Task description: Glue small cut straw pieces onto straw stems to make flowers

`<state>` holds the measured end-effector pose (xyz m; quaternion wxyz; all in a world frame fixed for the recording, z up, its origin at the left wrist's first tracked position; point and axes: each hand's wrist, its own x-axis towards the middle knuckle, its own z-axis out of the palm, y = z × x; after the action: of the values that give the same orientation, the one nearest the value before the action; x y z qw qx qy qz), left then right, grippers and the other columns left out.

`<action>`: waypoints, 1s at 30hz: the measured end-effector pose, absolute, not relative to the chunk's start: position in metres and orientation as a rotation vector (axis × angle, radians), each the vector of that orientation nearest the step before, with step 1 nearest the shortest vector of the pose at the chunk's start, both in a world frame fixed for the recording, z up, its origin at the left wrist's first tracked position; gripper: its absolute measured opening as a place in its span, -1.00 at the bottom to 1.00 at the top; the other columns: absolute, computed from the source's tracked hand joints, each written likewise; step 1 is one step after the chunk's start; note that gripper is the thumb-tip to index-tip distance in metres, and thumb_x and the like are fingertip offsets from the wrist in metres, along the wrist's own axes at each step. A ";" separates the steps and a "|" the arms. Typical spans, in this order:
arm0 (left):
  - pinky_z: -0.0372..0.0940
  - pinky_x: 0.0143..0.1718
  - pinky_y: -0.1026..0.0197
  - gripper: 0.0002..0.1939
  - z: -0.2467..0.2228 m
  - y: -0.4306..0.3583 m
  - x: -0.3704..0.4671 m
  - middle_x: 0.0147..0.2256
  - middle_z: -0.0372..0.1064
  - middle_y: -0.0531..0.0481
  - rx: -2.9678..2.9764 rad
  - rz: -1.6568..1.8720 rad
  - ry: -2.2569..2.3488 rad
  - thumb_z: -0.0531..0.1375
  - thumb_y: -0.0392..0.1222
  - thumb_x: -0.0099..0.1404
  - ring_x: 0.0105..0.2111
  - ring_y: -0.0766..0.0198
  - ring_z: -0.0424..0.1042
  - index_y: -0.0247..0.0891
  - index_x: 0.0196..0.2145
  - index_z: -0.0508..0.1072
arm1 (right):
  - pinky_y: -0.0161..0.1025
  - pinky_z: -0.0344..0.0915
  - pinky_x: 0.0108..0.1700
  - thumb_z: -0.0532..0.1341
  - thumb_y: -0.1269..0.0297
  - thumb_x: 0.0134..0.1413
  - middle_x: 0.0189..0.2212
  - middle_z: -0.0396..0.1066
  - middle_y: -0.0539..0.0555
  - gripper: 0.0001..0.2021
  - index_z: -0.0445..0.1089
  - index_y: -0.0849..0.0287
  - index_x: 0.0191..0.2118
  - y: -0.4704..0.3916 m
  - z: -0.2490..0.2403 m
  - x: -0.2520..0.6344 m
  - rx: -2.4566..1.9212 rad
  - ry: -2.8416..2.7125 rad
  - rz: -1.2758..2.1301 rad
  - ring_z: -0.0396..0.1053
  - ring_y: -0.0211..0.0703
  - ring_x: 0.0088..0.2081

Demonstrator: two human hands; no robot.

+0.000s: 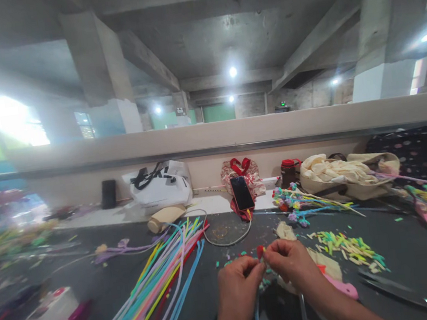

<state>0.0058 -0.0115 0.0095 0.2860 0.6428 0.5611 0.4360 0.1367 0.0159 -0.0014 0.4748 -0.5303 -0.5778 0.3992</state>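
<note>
A person's two bare hands meet above a black tabletop (206, 300), where the widest open room near them is the bare dark strip beside the left hand (238, 289), bounded on its far side by a slanting bundle of coloured stems (155, 296). Room is tighter past the right hand (294, 260): a scatter of cut pieces (347, 250) lies just beyond it, with scissors (399, 285) farther to its right and a pink handle (344, 288) showing beside the forearm. Straight ahead of the hands, a phone (242, 194) leans near the table's far edge, its pale cable (230, 243) looping toward them, and a long partition (234, 135) closes off the space behind. A small red-and-yellow piece (261, 252) sits at the fingertips, between the hands — the right thumb and fingers pinched on it, the left ones pressed together just below, what lies between them hidden. The piece's red part juts up and away from the left fingertips; its long axis is too small to read. A blue stem (257, 317) runs from under the left hand toward the wearer — whether it joins the piece cannot be told.
</note>
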 end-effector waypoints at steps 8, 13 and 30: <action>0.12 -0.46 0.29 -0.73 0.010 -0.012 0.004 -0.55 0.46 0.01 1.732 1.130 1.477 0.09 -0.08 0.04 -0.49 0.22 0.35 -0.25 -0.53 0.53 | -0.43 -0.16 -0.70 0.18 0.21 -0.27 -0.82 0.05 -0.16 -0.78 0.23 0.23 -0.70 0.015 0.000 0.135 -1.248 -1.407 1.032 -0.09 -0.45 -0.74; 0.11 -0.48 0.30 -0.74 0.012 -0.013 0.005 -0.55 0.46 0.02 1.726 1.116 1.497 0.08 -0.09 0.03 -0.50 0.23 0.36 -0.24 -0.54 0.53 | -0.43 -0.15 -0.70 0.18 0.20 -0.24 -0.82 0.03 -0.17 -0.77 0.22 0.23 -0.69 0.014 -0.003 0.134 -1.230 -1.406 1.032 -0.07 -0.45 -0.75; 0.07 -0.51 0.33 -0.76 0.015 -0.014 0.005 -0.64 0.33 0.07 1.659 1.252 1.490 0.11 -0.08 0.02 -0.56 0.31 0.25 -0.25 -0.61 0.46 | -0.41 -0.13 -0.71 0.18 0.07 -0.20 -0.79 0.11 -0.12 -0.68 0.27 0.24 -0.69 0.013 -0.004 0.134 -1.190 -1.442 1.007 -0.04 -0.44 -0.75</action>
<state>0.0052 -0.0138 0.0150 0.2878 0.6213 0.5580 0.4688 0.1342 0.0130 -0.0037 0.4872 -0.4894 -0.5929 0.4142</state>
